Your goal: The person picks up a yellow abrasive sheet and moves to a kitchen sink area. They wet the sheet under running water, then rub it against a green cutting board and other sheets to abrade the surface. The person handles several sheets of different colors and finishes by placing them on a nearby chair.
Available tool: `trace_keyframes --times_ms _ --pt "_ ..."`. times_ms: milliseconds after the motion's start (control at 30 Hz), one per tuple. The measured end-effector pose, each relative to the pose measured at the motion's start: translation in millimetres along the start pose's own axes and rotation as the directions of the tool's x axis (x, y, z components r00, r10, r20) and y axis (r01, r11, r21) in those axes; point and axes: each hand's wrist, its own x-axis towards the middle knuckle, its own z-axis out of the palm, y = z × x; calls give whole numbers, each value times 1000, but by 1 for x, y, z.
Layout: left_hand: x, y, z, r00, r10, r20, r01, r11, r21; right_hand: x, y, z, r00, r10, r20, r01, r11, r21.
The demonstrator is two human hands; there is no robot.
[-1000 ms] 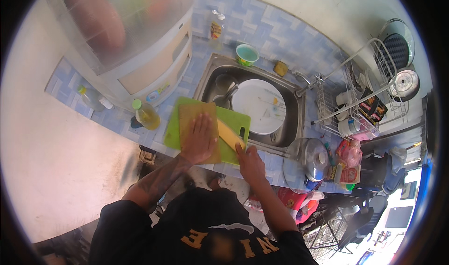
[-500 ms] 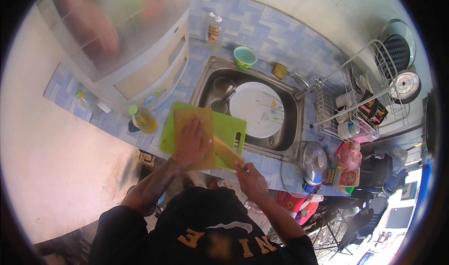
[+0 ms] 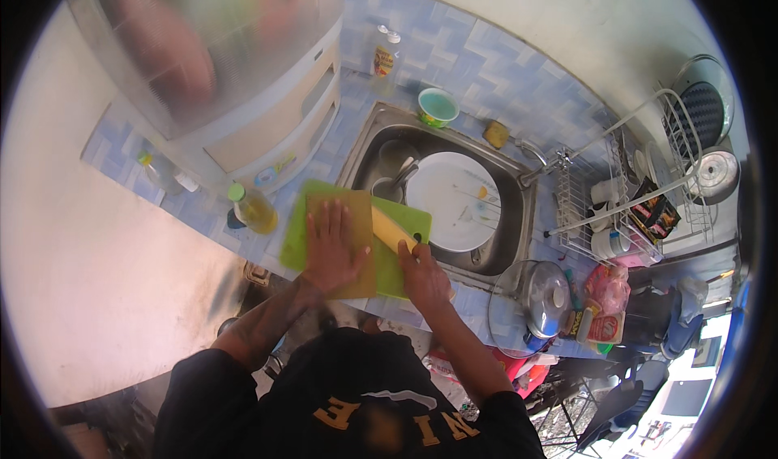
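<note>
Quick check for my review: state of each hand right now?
Left hand: open, laid flat on the brown sheet.
Right hand: closed, holding the long pale-yellow blade-shaped piece by its near end.

Your tabletop (image 3: pixel 328 163) is tiled in mottled blue and white, with a steel sink (image 3: pixel 512 216) set into it. In front of you, near its edge, lies the green board (image 3: pixel 393 277), hiding the sink's front left corner. To your left stand the yellow bottle (image 3: pixel 258 212), a clear bottle (image 3: pixel 164 171) and the cabinet (image 3: pixel 267 127). Along the sink's back edge you have a bowl (image 3: pixel 438 106) and a sponge (image 3: pixel 496 134). On your right are the rack (image 3: pixel 571 196), the steel lid (image 3: pixel 545 289) and a pink bag (image 3: pixel 608 287).
</note>
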Motion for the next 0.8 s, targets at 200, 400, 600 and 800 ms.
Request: trace_keyframes --times_ms 200,400,600,800 --pt "3 1 -1 1000 22 -2 -22 1000 17 4 13 10 999 -18 -46 16 999 -33" --pt "-2 7 -7 999 36 20 -36 999 -12 54 12 -14 971 238 19 -238 970 41" --pt "-7 5 -9 984 139 -110 -143 989 -26 -1 13 -17 976 216 -24 -215 976 45" --pt "-42 37 -61 876 390 282 -378 921 -98 -2 6 -7 988 92 -122 -100 993 -61"
